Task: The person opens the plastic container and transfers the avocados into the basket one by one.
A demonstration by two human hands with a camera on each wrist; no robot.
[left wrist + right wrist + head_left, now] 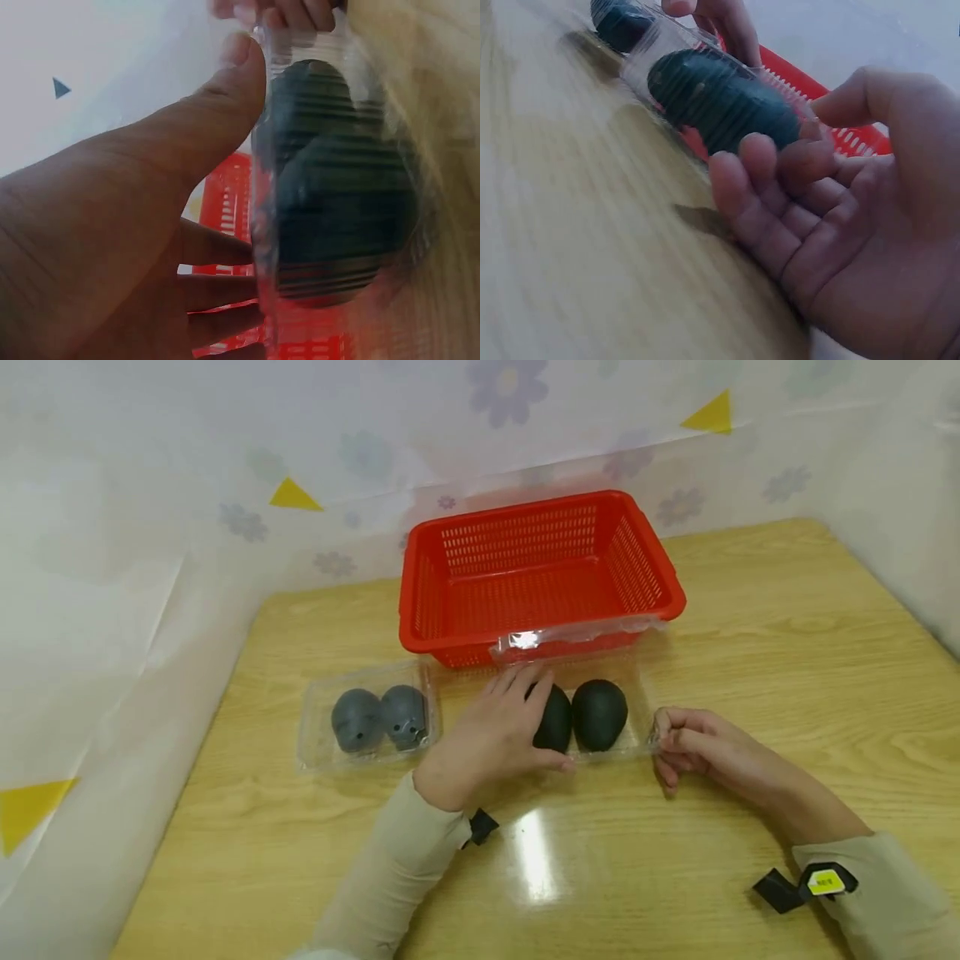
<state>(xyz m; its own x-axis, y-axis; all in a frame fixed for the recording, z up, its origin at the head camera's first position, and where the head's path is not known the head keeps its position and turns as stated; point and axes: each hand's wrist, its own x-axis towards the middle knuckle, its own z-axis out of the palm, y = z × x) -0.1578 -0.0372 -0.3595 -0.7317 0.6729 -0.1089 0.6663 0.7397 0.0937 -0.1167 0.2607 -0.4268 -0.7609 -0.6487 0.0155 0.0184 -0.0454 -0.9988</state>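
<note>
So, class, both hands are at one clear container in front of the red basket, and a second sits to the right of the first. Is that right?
Not quite: the head view shows the second container to the left of the first container, not the right. The left hand, right hand and red basket are as stated.

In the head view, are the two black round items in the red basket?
No, the black round items sit in a clear container in front of the red basket.

Red basket (517, 542), ovals (600, 716) dk grn, poss. blk
</note>
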